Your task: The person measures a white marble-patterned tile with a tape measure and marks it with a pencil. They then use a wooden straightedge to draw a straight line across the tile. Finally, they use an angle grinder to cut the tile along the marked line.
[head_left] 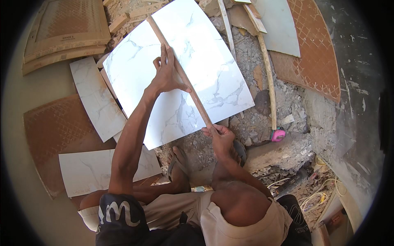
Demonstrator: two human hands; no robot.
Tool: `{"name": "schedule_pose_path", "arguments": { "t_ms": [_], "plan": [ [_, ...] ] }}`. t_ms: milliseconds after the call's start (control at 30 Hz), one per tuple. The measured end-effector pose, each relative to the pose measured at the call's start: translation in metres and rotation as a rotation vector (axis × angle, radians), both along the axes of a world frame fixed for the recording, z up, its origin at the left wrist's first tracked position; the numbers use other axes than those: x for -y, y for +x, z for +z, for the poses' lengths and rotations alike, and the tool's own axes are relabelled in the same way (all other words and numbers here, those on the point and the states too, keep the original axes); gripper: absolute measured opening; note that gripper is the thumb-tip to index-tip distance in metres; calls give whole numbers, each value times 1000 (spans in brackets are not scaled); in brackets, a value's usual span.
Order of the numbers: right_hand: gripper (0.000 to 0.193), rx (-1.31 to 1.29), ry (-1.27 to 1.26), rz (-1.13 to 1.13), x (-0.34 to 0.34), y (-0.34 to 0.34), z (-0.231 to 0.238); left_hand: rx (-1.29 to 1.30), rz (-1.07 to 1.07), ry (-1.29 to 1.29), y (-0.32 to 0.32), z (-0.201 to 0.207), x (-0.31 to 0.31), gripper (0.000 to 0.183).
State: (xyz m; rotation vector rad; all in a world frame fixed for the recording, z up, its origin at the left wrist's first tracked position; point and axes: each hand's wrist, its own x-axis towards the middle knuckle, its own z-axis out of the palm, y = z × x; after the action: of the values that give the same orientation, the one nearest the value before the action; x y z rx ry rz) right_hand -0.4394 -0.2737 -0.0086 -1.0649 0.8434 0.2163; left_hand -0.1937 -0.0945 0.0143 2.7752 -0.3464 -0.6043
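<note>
Your right hand point(223, 140) grips the near end of a wooden strip point(200, 104); a pink tape measure point(278, 135) sits to its right. Your left hand point(165, 76) spreads wide farther up, thumb and fingertips touching the strip, which lies across a marbled white tile point(215, 69). Beyond, at far left, rests a flat brown stack point(67, 24).

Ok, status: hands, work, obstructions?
Left hand spread, touching narrow brown wooden strip; right hand pinching its near end. Strip lies across glossy white marbled tile. Pink tape measure apart, right of tile.
</note>
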Motion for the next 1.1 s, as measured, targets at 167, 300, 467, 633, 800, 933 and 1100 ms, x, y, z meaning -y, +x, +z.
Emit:
{"name": "schedule_pose_path", "arguments": {
  "t_ms": [167, 300, 467, 633, 800, 933, 1100],
  "plan": [
    [16, -8, 9, -7, 0, 0, -1, 4, 1, -5, 0, -2, -1, 178],
    [16, -5, 13, -7, 0, 0, 0, -2, 18, -35, -1, -3, -2, 178],
    [16, -2, 17, -2, 1, 2, 2, 4, 22, -48, -1, -3, -2, 177],
    [13, 2, 29, -12, 1, 2, 2, 4, 18, -32, -1, -1, -2, 176],
    [14, -8, 31, -7, 1, 1, -1, 20, -3, -9, -1, -1, -1, 175],
    [13, -15, 37, 3, 2, 1, -1, 20, -6, 12, -1, 0, -1, 175],
    [13, -18, 57, -17, 2, 2, 1, 8, 8, -18, -1, -1, -2, 176]
  ]
}}
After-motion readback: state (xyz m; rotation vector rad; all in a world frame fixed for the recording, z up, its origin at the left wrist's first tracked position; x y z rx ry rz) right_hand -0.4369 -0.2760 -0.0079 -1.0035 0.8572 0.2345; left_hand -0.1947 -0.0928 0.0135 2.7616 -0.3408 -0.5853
